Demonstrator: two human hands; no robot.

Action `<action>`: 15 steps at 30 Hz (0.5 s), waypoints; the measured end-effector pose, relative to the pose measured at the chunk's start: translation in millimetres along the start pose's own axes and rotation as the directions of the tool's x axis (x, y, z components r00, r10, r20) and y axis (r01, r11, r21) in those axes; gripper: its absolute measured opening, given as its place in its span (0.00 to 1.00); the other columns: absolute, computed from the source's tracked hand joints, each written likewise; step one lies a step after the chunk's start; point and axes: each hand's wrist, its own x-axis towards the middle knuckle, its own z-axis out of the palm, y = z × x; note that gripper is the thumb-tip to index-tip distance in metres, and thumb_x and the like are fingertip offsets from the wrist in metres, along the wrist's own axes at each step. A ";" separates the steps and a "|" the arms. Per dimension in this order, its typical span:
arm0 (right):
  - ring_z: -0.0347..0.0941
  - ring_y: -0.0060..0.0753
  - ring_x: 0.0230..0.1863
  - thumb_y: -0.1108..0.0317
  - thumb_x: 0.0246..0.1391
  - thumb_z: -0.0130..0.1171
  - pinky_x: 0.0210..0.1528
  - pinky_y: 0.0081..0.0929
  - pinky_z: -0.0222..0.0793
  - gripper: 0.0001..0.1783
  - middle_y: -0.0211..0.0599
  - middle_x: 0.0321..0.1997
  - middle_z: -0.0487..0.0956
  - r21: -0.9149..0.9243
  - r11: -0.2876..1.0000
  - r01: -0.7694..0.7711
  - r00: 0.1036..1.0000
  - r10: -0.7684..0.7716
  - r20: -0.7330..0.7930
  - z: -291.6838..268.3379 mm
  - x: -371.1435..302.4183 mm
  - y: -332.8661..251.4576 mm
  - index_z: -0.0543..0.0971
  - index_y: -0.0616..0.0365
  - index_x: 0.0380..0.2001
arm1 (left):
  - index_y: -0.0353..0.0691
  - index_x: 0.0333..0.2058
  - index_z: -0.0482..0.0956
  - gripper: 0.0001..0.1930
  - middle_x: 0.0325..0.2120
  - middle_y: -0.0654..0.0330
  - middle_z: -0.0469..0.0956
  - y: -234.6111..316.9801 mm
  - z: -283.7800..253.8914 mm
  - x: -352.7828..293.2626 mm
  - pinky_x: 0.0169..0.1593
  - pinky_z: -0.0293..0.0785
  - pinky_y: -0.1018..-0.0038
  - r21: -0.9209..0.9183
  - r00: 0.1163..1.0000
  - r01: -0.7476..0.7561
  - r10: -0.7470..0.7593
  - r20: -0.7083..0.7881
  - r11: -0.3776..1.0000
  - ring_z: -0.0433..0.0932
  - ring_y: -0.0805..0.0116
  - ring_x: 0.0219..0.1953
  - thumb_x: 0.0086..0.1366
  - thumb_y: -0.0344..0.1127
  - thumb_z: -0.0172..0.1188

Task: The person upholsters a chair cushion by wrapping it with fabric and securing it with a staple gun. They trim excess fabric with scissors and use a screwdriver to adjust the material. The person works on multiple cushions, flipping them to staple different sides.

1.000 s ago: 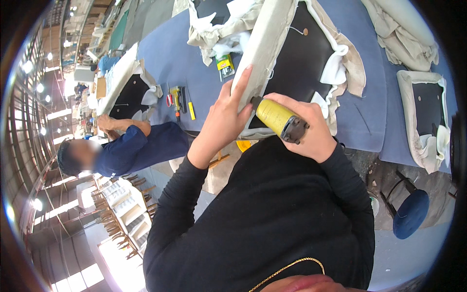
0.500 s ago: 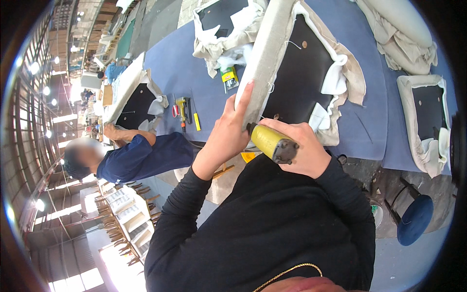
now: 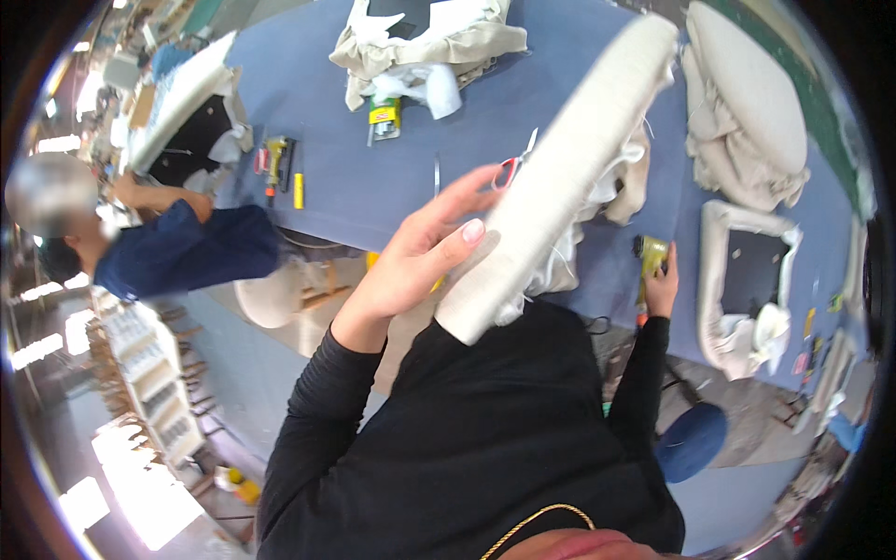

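Note:
A beige upholstered seat cushion (image 3: 565,159) is tilted up on its side in front of me, with loose cloth and white padding along its right side. My left hand (image 3: 420,238) is at its left side, thumb against the cloth and fingers stretched out, not wrapped round it. Just beyond those fingertips lie red-handled scissors (image 3: 507,175), partly hidden by the cushion. To the right, by the table's near edge, my right hand (image 3: 663,287) is closed around a yellow-green staple gun (image 3: 652,254).
Other covered seats lie on the blue table (image 3: 364,191): one at the far side (image 3: 429,47), others at the right (image 3: 714,280). A yellow-green box (image 3: 384,118) and several hand tools (image 3: 277,168) lie left. A co-worker (image 3: 187,247) handles a seat there. A blue stool (image 3: 692,442) stands right.
The staple gun has moved from the cushion's edge out to the right in my right hand. The cushion has tipped, its black underside now out of sight. My left fingers have spread.

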 end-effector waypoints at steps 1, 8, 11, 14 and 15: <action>0.69 0.42 0.76 0.78 0.64 0.65 0.75 0.38 0.67 0.45 0.53 0.81 0.67 0.203 0.967 -0.154 0.987 0.141 0.078 -15.7 16.9 -24.8 0.63 0.53 0.82 | 0.39 0.79 0.64 0.31 0.74 0.53 0.71 -18.6 13.6 1.8 0.73 0.68 0.61 -0.145 0.998 -0.062 0.062 -0.003 0.987 0.72 0.61 0.73 0.85 0.45 0.55; 0.58 0.49 0.83 0.50 0.82 0.49 0.84 0.42 0.53 0.40 0.57 0.85 0.58 0.690 0.711 -0.132 0.966 -0.063 0.250 -103.9 51.7 -288.3 0.53 0.55 0.85 | 0.42 0.75 0.70 0.33 0.65 0.51 0.80 -223.6 60.2 105.9 0.72 0.70 0.62 0.231 0.965 0.255 -0.234 -0.116 0.939 0.78 0.56 0.68 0.82 0.57 0.56; 0.58 0.46 0.83 0.52 0.75 0.58 0.83 0.37 0.53 0.46 0.56 0.85 0.58 0.334 0.942 -0.019 0.987 -0.036 0.157 -131.5 71.7 -294.2 0.52 0.57 0.85 | 0.43 0.75 0.68 0.37 0.65 0.52 0.79 -276.0 77.6 138.3 0.71 0.71 0.60 -0.218 0.774 0.613 -0.633 -0.028 0.759 0.79 0.54 0.65 0.80 0.62 0.57; 0.59 0.44 0.83 0.62 0.64 0.67 0.81 0.37 0.55 0.53 0.56 0.86 0.57 0.301 0.953 -0.002 0.972 -0.069 0.225 -152.0 87.2 -254.8 0.52 0.60 0.85 | 0.41 0.76 0.65 0.40 0.64 0.50 0.78 -275.5 101.4 150.9 0.67 0.75 0.57 -0.366 0.775 0.601 -0.629 0.053 0.710 0.80 0.52 0.62 0.80 0.65 0.55; 0.59 0.44 0.82 0.64 0.63 0.68 0.81 0.37 0.55 0.53 0.56 0.86 0.57 0.356 0.934 0.010 0.968 -0.098 0.230 -149.9 81.1 -252.8 0.52 0.59 0.85 | 0.39 0.75 0.65 0.40 0.64 0.49 0.78 -274.7 104.6 149.9 0.66 0.76 0.57 -0.411 0.820 0.497 -0.569 -0.066 0.764 0.80 0.53 0.62 0.80 0.65 0.56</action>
